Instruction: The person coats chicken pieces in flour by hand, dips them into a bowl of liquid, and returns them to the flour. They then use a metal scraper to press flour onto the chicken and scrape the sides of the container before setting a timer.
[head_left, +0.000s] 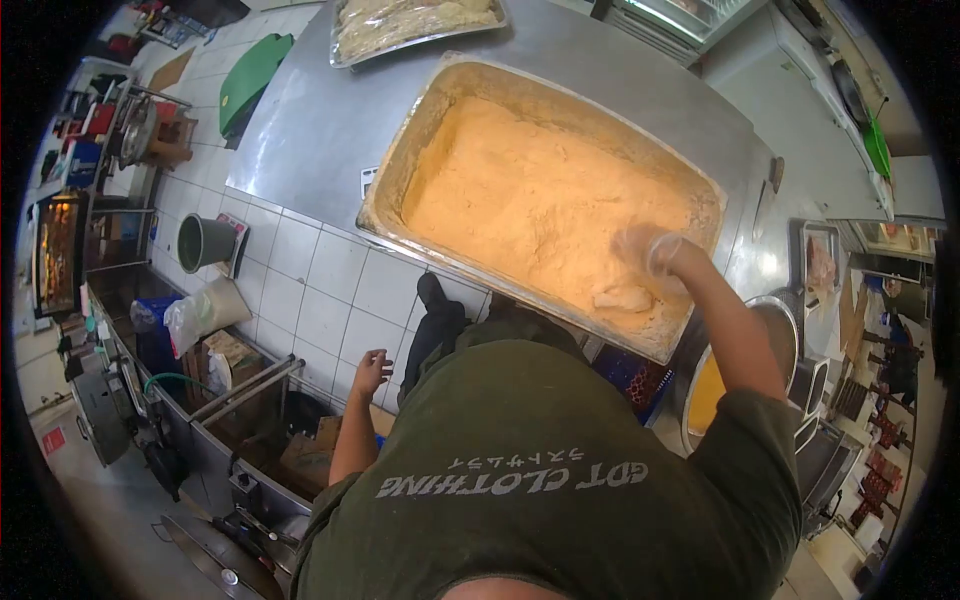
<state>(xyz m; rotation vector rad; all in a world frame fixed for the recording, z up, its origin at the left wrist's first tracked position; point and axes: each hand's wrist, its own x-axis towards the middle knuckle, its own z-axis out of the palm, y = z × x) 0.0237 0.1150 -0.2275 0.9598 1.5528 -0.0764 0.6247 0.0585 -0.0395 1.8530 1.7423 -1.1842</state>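
A large rectangular metal tray (560, 100) full of orange-tinted flour (520, 180) rests on the steel table. My right hand (650, 250), in a clear plastic glove, is down at the flour near the tray's right end; its fingers are smeared by motion and partly lost in the flour. Just below it lies a flour-coated piece (624, 298), possibly chicken. My left hand (372, 372) hangs beside my body, away from the tray, with bent fingers apart and nothing in it.
A smaller tray (418, 46) of pale coated pieces stands at the table's far edge. To my right is a round metal pot (790, 340) with yellow-orange contents. A grey bucket (205, 243) stands on the tiled floor at left, near a steel counter with sacks and boxes.
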